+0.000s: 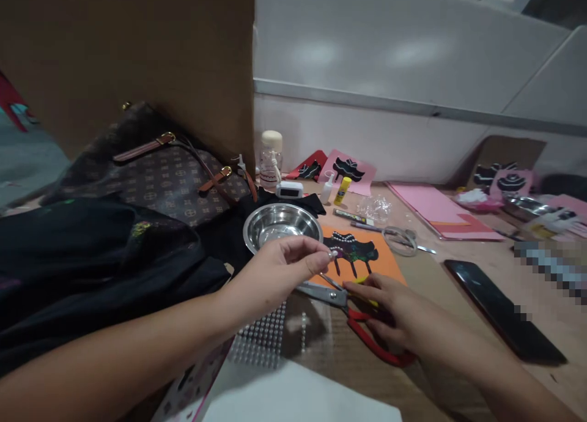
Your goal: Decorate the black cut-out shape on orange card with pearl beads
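My left hand (290, 264) is raised at the middle, thumb and forefinger pinching a tiny pearl bead (334, 254). My right hand (393, 315) curls around a slim metal-tipped tool (332, 282), yellow and purple further back, which looks like tweezers. Beside and below that hand are scissors (339, 298) with red handles; the fingers partly cover them. Behind the hands lies an orange card (383, 269) bearing a black cut-out (355, 251) trimmed with pearls. A sheet of pearl beads (263, 336) lies under my left forearm, with a short loose row (303, 331) next to it.
A steel bowl (250, 232) stands behind my left hand. Dark cloth (92, 275) and a brown patterned bag (160, 183) fill the left. At right are a phone (502, 309), pink card sheets (426, 205) and a tape roll (400, 241). A glue stick (343, 191) stands near the wall.
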A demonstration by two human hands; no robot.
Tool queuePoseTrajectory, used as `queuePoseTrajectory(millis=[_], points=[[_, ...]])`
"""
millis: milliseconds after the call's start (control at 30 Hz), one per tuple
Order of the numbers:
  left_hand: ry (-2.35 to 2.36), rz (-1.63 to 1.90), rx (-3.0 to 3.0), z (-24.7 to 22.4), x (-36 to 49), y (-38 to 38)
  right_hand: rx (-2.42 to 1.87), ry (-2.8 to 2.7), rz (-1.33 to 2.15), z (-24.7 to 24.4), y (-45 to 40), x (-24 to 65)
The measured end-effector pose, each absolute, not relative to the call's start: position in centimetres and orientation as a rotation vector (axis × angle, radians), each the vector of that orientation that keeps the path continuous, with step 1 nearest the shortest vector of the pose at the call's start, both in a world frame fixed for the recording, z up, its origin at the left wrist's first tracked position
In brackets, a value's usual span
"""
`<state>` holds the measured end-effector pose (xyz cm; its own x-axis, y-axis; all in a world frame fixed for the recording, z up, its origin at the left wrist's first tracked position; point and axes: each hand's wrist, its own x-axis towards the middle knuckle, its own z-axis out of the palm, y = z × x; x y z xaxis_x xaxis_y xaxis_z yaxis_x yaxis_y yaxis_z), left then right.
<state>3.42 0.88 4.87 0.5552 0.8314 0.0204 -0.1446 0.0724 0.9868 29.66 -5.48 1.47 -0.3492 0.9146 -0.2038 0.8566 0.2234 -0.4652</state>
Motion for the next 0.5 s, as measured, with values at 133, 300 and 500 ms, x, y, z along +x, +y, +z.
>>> queuePoseTrajectory(millis=[133, 300, 500], points=[[0.672, 0.826, 1.271, 5.3, 3.2, 1.0, -1.722, -2.325, 0.759, 1.4, -5.8, 29.1], [0.601, 0.869, 1.295, 5.8, 2.8, 0.8, -1.760, -2.142, 0.891, 1.8, -6.2, 28.8], [0.494, 0.865, 1.299, 6.4, 2.7, 0.0, -1.595, -1.921, 1.054, 3.5, -6.9, 26.6]])
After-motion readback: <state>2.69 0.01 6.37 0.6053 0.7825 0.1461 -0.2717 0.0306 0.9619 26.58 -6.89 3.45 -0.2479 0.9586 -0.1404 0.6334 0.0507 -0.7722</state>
